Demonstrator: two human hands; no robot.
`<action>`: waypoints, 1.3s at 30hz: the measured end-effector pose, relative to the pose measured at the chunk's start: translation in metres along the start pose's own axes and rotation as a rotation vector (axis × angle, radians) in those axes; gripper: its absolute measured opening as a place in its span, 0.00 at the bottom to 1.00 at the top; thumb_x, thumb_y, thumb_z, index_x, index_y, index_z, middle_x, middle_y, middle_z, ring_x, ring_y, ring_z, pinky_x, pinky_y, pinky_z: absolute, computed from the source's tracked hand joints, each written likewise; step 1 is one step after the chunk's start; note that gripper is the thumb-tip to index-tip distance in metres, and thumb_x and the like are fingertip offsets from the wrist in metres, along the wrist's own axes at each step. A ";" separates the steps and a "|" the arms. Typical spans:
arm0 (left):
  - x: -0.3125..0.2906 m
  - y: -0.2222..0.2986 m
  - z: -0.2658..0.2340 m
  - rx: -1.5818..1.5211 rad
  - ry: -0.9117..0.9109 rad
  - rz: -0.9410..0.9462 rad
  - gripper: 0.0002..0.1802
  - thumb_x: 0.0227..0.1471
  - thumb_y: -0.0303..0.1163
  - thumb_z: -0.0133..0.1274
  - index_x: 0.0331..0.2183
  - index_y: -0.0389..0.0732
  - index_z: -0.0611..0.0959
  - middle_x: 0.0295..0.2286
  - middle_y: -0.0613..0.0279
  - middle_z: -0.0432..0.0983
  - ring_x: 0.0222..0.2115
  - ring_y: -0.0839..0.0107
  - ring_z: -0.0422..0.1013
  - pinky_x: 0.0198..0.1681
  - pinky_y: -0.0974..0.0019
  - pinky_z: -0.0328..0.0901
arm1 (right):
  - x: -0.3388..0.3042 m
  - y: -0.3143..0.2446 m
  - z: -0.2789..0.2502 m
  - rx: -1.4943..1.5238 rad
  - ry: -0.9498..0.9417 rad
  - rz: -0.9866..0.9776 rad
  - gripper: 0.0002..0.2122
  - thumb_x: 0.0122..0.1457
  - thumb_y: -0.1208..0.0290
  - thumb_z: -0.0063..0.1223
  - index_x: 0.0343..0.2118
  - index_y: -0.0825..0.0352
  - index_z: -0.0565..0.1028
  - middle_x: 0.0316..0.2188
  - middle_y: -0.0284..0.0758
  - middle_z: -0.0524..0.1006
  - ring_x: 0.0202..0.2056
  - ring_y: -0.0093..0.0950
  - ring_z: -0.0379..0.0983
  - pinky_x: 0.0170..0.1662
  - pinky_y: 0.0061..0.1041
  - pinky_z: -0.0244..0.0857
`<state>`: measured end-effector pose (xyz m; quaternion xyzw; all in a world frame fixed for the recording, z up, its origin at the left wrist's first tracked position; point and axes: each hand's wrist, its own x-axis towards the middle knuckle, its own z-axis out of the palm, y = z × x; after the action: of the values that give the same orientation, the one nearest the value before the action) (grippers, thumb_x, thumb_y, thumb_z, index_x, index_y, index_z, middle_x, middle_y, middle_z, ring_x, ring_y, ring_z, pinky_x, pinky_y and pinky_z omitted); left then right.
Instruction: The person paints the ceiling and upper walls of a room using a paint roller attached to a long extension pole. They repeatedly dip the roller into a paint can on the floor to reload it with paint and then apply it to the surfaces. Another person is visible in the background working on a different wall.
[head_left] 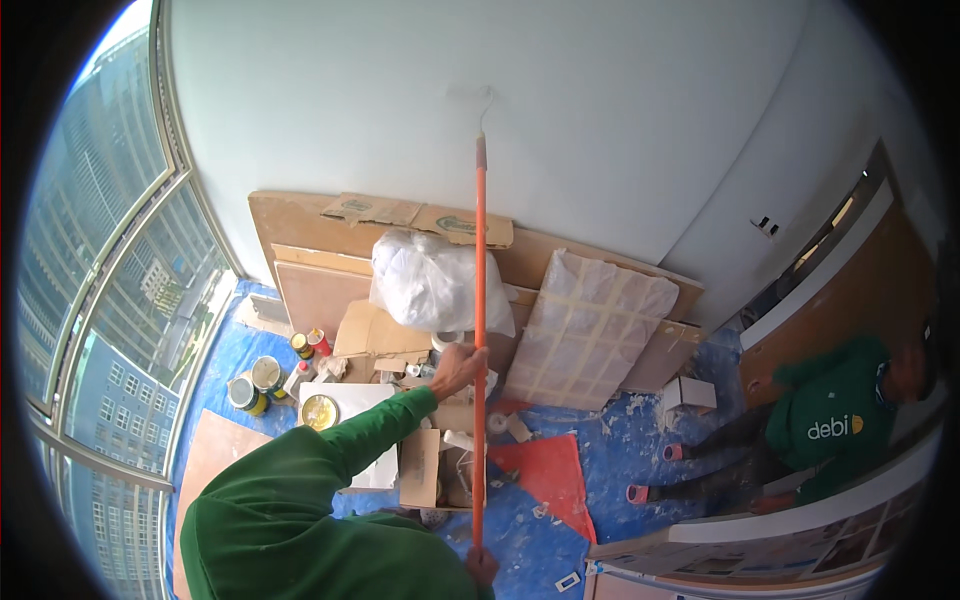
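Note:
An orange extension pole [481, 250] runs nearly straight up the middle of the head view. My left hand [458, 371], at the end of a green sleeve, is wrapped round its middle. Lower down, my right hand [482, 567] grips the pole near its bottom end. At the far tip, a thin bent wire frame [487, 110] carries a paint roller [470, 94], pale and hard to make out against the pale wall [620, 110]. The roller appears to be on the wall, beside a faint greyish patch.
Against the wall lean cardboard sheets [320, 290], a white plastic bag [425, 275] and a taped, wrapped panel [595, 330]. Paint cans [268, 374] and an open tin [319, 412] stand left on blue sheeting [350, 503]. Another person [830, 420] is at right; windows [120, 290] line the left.

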<state>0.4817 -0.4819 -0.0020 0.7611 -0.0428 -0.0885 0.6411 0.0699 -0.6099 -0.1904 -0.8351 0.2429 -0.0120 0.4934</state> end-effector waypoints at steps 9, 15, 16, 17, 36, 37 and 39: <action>0.045 0.079 -0.031 0.075 0.147 0.279 0.24 0.56 0.44 0.45 0.22 0.31 0.77 0.16 0.56 0.75 0.16 0.72 0.71 0.21 0.67 0.66 | 0.050 -0.113 -0.007 -0.008 0.121 -0.045 0.14 0.57 0.59 0.51 0.27 0.68 0.74 0.19 0.45 0.75 0.24 0.44 0.73 0.27 0.40 0.63; 0.037 0.027 -0.025 0.218 0.104 0.210 0.25 0.56 0.44 0.45 0.23 0.30 0.77 0.14 0.53 0.73 0.19 0.63 0.74 0.25 0.61 0.66 | 0.028 -0.098 -0.012 -0.019 0.190 0.003 0.16 0.55 0.58 0.52 0.23 0.69 0.74 0.18 0.47 0.74 0.23 0.47 0.72 0.26 0.40 0.63; 0.028 0.017 -0.019 0.190 0.067 0.173 0.25 0.56 0.44 0.45 0.22 0.30 0.77 0.15 0.52 0.73 0.19 0.63 0.74 0.25 0.61 0.66 | 0.018 -0.084 -0.013 -0.039 0.198 0.025 0.16 0.54 0.58 0.52 0.22 0.69 0.74 0.18 0.47 0.74 0.23 0.47 0.72 0.27 0.40 0.64; 0.019 0.006 -0.014 0.163 0.034 0.132 0.25 0.55 0.44 0.46 0.22 0.29 0.78 0.15 0.51 0.73 0.20 0.62 0.74 0.25 0.61 0.66 | 0.010 -0.065 -0.013 -0.085 0.168 0.054 0.17 0.54 0.56 0.52 0.23 0.68 0.74 0.18 0.47 0.74 0.23 0.47 0.72 0.27 0.41 0.63; 0.067 0.110 -0.050 0.147 0.092 0.290 0.26 0.55 0.42 0.46 0.19 0.27 0.78 0.12 0.52 0.73 0.12 0.67 0.72 0.17 0.67 0.67 | 0.072 -0.134 -0.025 0.004 0.134 -0.088 0.16 0.58 0.58 0.48 0.27 0.69 0.73 0.19 0.49 0.73 0.26 0.51 0.72 0.25 0.43 0.62; 0.066 0.109 -0.050 0.151 0.095 0.291 0.26 0.55 0.42 0.46 0.19 0.27 0.78 0.12 0.52 0.73 0.12 0.67 0.72 0.16 0.67 0.67 | 0.073 -0.136 -0.025 0.003 0.146 -0.079 0.16 0.58 0.58 0.49 0.27 0.69 0.73 0.18 0.49 0.73 0.25 0.51 0.72 0.25 0.43 0.62; 0.059 0.102 -0.044 0.157 0.101 0.288 0.26 0.55 0.42 0.46 0.19 0.27 0.78 0.12 0.52 0.73 0.12 0.67 0.72 0.16 0.67 0.67 | 0.067 -0.127 -0.028 0.007 0.142 -0.067 0.16 0.57 0.58 0.49 0.25 0.69 0.73 0.17 0.47 0.73 0.22 0.48 0.72 0.25 0.41 0.62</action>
<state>0.5529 -0.4673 0.1013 0.7983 -0.1259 0.0461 0.5871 0.1718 -0.6103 -0.0856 -0.8382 0.2491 -0.0884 0.4770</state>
